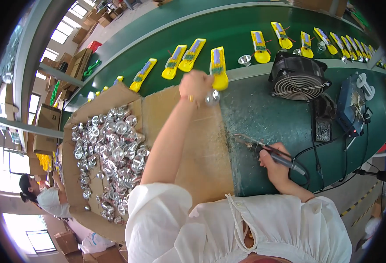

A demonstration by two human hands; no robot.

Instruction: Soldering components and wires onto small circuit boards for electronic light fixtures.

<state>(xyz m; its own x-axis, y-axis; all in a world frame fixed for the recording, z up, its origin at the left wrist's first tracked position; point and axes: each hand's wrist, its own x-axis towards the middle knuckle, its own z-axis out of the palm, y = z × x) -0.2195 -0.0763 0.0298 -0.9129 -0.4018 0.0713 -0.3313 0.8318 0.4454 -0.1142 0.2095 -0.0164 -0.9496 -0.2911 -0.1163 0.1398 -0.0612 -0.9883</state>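
My left hand (196, 86) reaches to the edge of the conveyor, its fingers curled against the left side of a yellow lamp housing (220, 81). That housing carries a green circuit board and a purple-grey battery. Just below it and beside my wrist is a shiny silver reflector cup (212, 97); whether a wire joins the two cannot be seen. In my right hand (277, 164) is a soldering iron (278, 157) with a black handle, its tip pointing left over the green bench. A thin, bent metal piece lies along the iron's front.
Many reflector cups (118, 151) fill a cardboard box at left. More yellow housings (172, 61) lie along the green belt (232, 33). A black fan (299, 76), an iron stand (323, 118) and a blue soldering station (351, 107) with cords stand right. Another person (48, 197) sits far left.
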